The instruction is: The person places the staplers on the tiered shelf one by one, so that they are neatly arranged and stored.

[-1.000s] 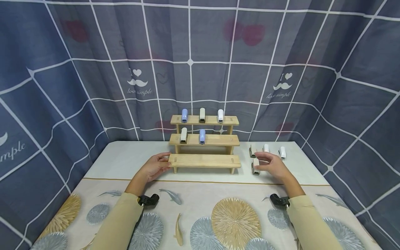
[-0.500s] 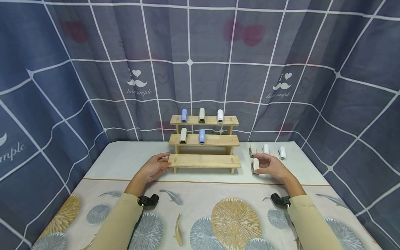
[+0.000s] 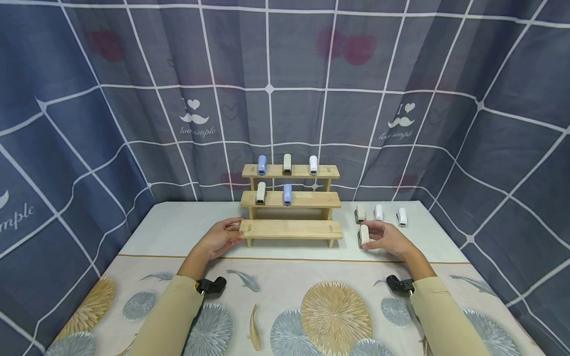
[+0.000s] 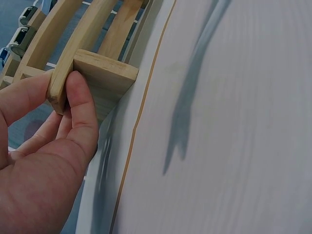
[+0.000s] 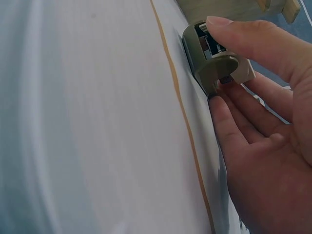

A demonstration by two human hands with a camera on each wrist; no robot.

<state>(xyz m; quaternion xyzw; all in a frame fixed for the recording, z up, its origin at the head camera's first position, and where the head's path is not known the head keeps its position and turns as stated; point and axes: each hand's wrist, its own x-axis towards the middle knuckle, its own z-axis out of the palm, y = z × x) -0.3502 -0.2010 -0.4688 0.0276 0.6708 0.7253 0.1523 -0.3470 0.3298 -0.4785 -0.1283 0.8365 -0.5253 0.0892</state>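
Observation:
In the head view, my left hand [image 3: 221,239] is at the left end of a three-step wooden shelf rack [image 3: 291,229]. In the left wrist view its thumb and fingers pinch the end of the lowest board [image 4: 59,90]. My right hand [image 3: 386,238] holds a small cream-and-olive stapler [image 3: 364,236] on the white table strip, right of the rack. The right wrist view shows the thumb over the end of this stapler [image 5: 201,58], with the fingers along its far side and underneath.
Behind the held stapler stand a beige stapler [image 3: 360,213] and two white staplers [image 3: 378,212]. On the rack's top step are a blue, a beige and a white stapler [image 3: 313,164]; a beige and a blue stapler [image 3: 287,195] occupy the middle step. A checked curtain [image 3: 240,113] surrounds the table.
My right thumb has slid toward the near end of the stapler, and the stapler has turned slightly. The left hand keeps its pinch on the board.

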